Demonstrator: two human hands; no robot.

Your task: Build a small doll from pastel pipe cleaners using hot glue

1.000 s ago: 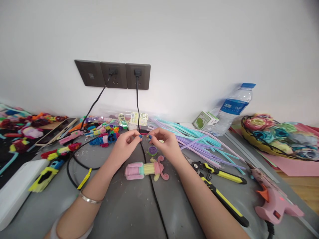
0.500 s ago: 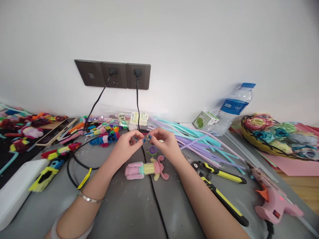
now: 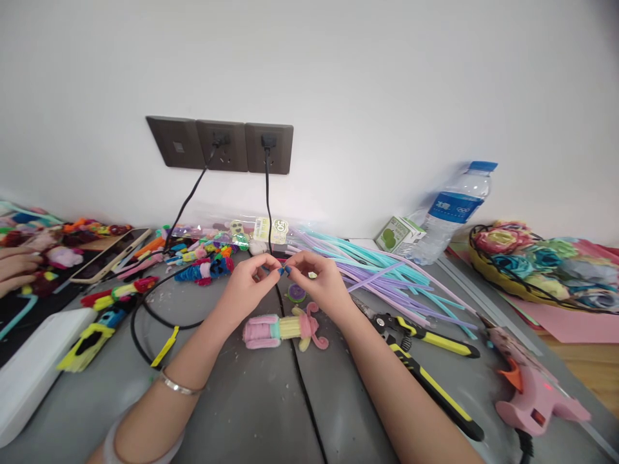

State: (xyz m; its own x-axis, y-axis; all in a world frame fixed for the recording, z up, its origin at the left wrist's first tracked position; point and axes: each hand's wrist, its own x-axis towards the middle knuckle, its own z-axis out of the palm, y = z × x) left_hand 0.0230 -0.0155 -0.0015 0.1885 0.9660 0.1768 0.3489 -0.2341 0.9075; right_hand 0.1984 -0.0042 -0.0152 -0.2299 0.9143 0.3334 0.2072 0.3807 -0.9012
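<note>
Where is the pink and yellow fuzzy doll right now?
In the head view, the doll lies just left of centre on the grey table, across the black cable, between the left forearm and right forearm, below the purple disc.

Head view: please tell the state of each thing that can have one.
Left bare hand: pinched.
Right bare hand: pinched.
Pink-and-yellow fuzzy doll: lying down.
Pink plastic glue gun: red light showing.
Black-and-yellow metal pliers: handles spread.
Clear blue-labelled plastic bottle: capped.
Two black plugs: inserted in brown wall sockets.
Beige-edged flat phone: looks unlit.
</note>
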